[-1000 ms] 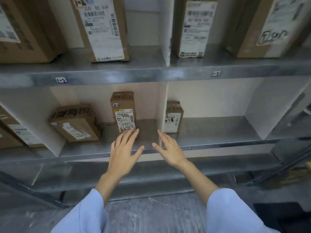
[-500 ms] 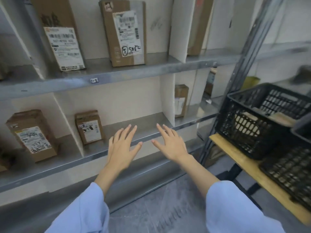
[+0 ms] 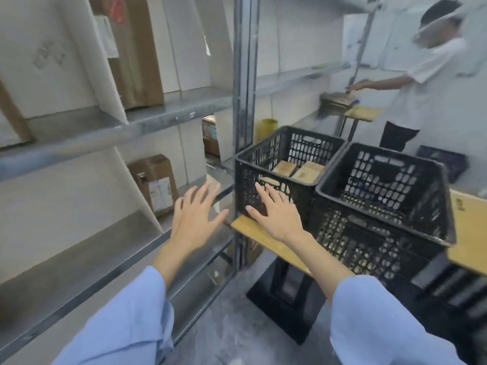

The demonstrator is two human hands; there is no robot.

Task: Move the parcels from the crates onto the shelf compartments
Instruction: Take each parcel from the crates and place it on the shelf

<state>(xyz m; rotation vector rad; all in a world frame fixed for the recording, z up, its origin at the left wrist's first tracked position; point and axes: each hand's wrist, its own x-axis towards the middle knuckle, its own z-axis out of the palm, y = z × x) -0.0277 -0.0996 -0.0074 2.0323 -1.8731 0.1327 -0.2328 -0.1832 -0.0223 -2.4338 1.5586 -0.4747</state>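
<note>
Both hands are empty with fingers spread: the left hand (image 3: 193,222) hovers beside the right hand (image 3: 276,214). Several brown cardboard parcels (image 3: 297,171) lie ahead of the right hand in the farther black perforated plastic crate (image 3: 266,164) on the wooden bench (image 3: 263,241). One taped cardboard parcel (image 3: 155,183) stands left of the left hand in the grey metal shelf (image 3: 105,127). Judged from this, transfer is partly done.

Dull grey metal on the shelf (image 3: 147,125). Black perforated plastic for the crates (image 3: 276,164), matt brown cardboard parcels (image 3: 295,169) inside. Pale smooth wood under them, the tabletop (image 3: 261,238).
</note>
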